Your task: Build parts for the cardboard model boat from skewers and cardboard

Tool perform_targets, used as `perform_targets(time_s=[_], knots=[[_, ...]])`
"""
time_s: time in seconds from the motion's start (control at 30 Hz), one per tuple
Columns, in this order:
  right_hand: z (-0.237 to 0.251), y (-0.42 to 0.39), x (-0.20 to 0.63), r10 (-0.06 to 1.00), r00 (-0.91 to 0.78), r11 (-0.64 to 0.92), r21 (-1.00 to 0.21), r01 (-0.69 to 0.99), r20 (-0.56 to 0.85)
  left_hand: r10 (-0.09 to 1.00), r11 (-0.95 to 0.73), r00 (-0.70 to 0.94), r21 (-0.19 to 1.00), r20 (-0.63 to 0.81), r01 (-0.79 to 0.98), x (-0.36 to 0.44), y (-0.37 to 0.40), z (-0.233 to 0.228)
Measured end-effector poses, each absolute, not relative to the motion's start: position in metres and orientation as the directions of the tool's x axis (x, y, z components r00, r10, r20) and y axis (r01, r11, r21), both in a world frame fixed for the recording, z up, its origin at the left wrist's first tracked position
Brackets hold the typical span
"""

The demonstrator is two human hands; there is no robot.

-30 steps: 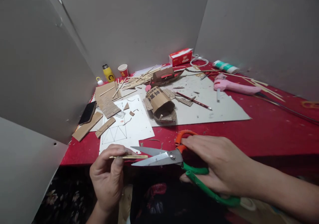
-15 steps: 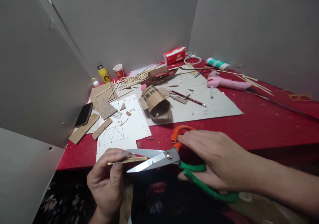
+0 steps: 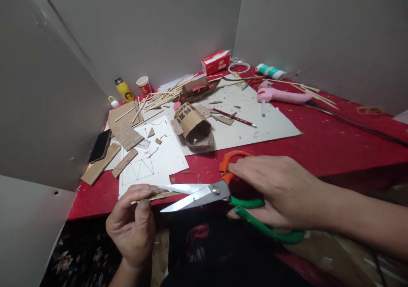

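Note:
Low in front of the table edge, my left hand (image 3: 135,223) pinches a thin strip of cardboard (image 3: 165,195) between thumb and fingers. My right hand (image 3: 277,191) grips scissors (image 3: 216,190) with one orange and one green handle. Their blades are parted and point left, with the strip's right end between them. Beyond the hands, a small cardboard boat with a curved roof (image 3: 194,123) rests at the edge of a grey board (image 3: 270,129). A second cardboard boat (image 3: 199,89) stands behind it.
Wooden sticks (image 3: 167,93) lie heaped at the back. A pink glue gun (image 3: 283,95) with a black cord lies to the right. On the left are a phone (image 3: 100,146), cardboard pieces (image 3: 129,136) and a drawn paper sheet (image 3: 162,163). A yellow bottle (image 3: 124,90) and paper cup (image 3: 144,85) stand behind.
The view has shifted, so the table contents appear further left and higher. The strip's end has moved slightly left relative to the scissors. Both hands keep their holds.

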State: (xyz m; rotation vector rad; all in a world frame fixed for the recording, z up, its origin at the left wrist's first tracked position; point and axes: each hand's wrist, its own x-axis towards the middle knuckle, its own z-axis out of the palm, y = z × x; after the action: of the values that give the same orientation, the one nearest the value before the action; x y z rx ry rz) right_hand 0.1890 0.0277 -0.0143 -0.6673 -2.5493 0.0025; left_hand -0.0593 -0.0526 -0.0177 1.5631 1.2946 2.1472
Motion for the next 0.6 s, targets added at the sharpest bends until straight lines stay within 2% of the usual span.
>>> perform_targets(time_s=[0.23,0.47,0.6], knots=[[-0.015,0.031,0.190,0.385,-0.742,0.883,0.014,0.469,0.548,0.625,-0.534,-0.456,0.773,0.633,0.343,-0.059,-0.056,-0.021],[-0.022,0.035,0.191,0.353,-0.731,0.890,0.033,0.455,0.584,0.655,-0.483,-0.460,0.801,0.599,0.354,-0.063,-0.061,-0.027],[-0.022,0.035,0.194,0.392,-0.731,0.879,0.007,0.476,0.559,0.652,-0.467,-0.488,0.814,0.581,0.345,-0.063,-0.058,-0.030]])
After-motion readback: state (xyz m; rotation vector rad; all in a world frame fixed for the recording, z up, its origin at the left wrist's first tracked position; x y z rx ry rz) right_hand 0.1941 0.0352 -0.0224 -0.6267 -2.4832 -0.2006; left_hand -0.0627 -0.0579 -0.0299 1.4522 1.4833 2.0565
